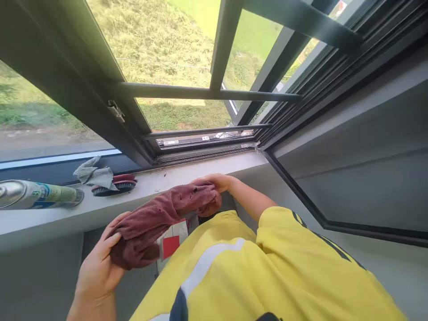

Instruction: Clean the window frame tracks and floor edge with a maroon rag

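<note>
A maroon cloth [167, 214] with a few small holes stretches between my two hands, just in front of the window sill [187, 173]. My left hand [100, 263] grips its lower left end, thumb on top. At the upper right end, my right hand [219, 183] is closed on the cloth, its fingers partly hidden by the folds. The cloth is bunched and hangs down at both ends.
On the sill at left lie a spray can [40, 194] on its side and a brush [115, 187] with a grey rag [95, 174] on it. Metal bars [207, 92] cross the window opening. A dark-framed panel [361, 191] stands at right.
</note>
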The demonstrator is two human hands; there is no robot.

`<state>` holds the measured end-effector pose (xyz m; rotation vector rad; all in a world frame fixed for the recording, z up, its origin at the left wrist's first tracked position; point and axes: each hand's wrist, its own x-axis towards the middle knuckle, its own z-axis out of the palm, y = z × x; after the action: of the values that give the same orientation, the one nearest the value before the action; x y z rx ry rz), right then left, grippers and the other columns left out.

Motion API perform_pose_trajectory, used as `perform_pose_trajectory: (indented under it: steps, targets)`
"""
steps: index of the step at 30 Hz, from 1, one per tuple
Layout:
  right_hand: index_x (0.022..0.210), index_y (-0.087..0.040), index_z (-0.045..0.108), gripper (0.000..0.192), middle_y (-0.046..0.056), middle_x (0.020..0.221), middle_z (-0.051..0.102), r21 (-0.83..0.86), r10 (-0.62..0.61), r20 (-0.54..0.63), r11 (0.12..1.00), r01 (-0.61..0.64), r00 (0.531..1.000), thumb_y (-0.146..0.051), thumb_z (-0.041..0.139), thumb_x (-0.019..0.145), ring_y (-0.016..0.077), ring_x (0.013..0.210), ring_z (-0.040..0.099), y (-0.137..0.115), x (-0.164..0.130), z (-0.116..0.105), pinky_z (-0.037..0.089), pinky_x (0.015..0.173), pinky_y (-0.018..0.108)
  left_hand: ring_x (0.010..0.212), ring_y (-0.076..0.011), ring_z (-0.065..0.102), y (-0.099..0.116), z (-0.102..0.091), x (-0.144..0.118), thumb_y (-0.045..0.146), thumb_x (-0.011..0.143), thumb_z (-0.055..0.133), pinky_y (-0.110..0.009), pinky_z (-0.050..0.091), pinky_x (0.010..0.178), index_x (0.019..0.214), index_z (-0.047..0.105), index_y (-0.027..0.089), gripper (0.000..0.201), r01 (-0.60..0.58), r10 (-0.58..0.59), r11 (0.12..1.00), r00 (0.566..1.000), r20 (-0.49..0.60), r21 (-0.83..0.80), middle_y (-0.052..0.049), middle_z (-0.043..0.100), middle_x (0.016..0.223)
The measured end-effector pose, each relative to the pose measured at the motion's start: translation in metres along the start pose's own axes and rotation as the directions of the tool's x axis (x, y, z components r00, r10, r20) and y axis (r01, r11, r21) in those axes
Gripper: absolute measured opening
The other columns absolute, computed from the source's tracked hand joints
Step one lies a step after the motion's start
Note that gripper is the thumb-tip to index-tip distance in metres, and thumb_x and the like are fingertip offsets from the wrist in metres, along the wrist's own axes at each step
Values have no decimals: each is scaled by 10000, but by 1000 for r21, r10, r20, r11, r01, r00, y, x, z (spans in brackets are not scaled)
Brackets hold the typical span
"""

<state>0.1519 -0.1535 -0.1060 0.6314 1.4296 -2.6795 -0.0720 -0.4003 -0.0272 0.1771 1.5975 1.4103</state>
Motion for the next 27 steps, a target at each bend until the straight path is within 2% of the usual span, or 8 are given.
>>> perform_pose_trajectory:
  steps: [4,9,12,15,18,19,23,27]
  targets:
    - [1312,-183,477,752,82,1223,561,-355,-15,-159,934,-43,987,-370,739,633,210,1074,549,-25,-59,-23,439,932,311,1095,-294,584,27,10,-10,447,687,653,-343,571,812,1160,598,291,501,-172,173,945,985,22,278,-14,658,1133]
    - [1273,-216,546,671,49,1155,581,-730,-170,-552,571,-375,816,-296,722,631,211,1033,540,-33,-122,-37,421,886,266,941,-276,642,50,30,-11,538,678,653,-321,576,707,1217,549,269,611,-200,158,884,979,132,423,-46,652,1128]
    - [1160,-229,633,496,27,1087,609,-740,-181,-595,503,-447,783,-270,671,667,188,966,555,-27,-147,-41,424,810,223,940,-272,632,58,47,2,587,719,577,-341,543,788,1249,531,258,626,-393,285,626,919,273,674,-57,652,1129]
    - [965,-190,710,292,77,989,603,-593,-346,-804,400,-699,484,-204,569,710,196,902,558,-15,-167,-52,418,769,245,935,-268,636,57,74,16,580,777,491,-356,513,835,1192,588,239,546,-558,295,315,827,480,768,-58,675,1077]
    - [1102,-179,661,370,140,1068,573,-352,-479,-875,537,-767,67,-239,487,781,231,937,562,-3,-183,-71,429,804,312,947,-227,638,46,107,25,527,847,428,-303,505,842,1180,603,224,483,-717,170,308,688,706,625,-55,675,1097]
    - [1194,-193,608,427,138,1066,581,-319,-427,-904,647,-692,18,-265,462,799,226,914,577,1,-187,-79,444,794,324,955,-211,636,42,117,26,504,868,413,-285,504,843,1193,597,229,464,-742,143,350,646,750,572,-49,668,1118]
    - [1354,-241,407,579,61,1004,626,-270,-269,-959,963,-7,86,-360,401,788,162,797,625,14,-199,-110,505,729,308,968,-194,633,36,146,24,422,890,436,-253,503,840,1174,633,272,377,-749,137,514,553,822,418,-20,661,1141]
    - [1210,-205,435,513,69,1001,579,-479,-351,-864,795,373,-361,-486,379,784,154,827,613,21,-210,-117,519,730,322,1002,-226,621,54,158,14,350,846,534,-272,480,886,1083,699,288,295,-782,270,552,495,826,289,-31,659,1140]
